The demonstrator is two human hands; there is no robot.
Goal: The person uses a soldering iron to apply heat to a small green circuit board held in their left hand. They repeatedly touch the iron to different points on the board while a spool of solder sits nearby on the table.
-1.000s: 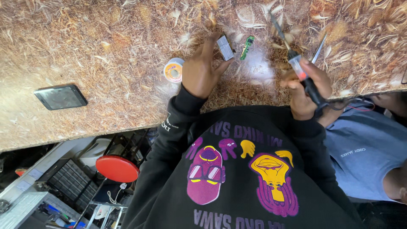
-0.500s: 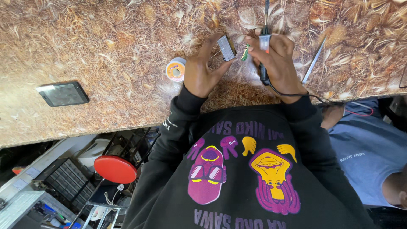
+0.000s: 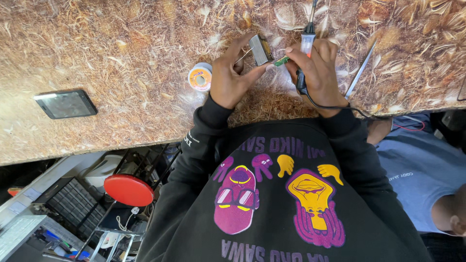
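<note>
Head view, looking down at a speckled brown bench (image 3: 121, 73). The left hand (image 3: 230, 80) has its grip closed on a small grey rectangular part (image 3: 261, 49), pinched between thumb and fingers and held just above the bench. A small green circuit board (image 3: 280, 60) lies at the part's lower edge, touched by fingertips of both hands. The right hand (image 3: 318, 73) has its grip wrapped around a soldering iron (image 3: 307, 43), tip pointing away from the person; its black cord (image 3: 335, 106) trails off to the right. A spool of solder wire (image 3: 200, 77) sits just left of the left hand. Metal tweezers (image 3: 360, 73) lie to the right of the right hand. A dark phone (image 3: 65, 104) rests well apart, at the bench's left.
</note>
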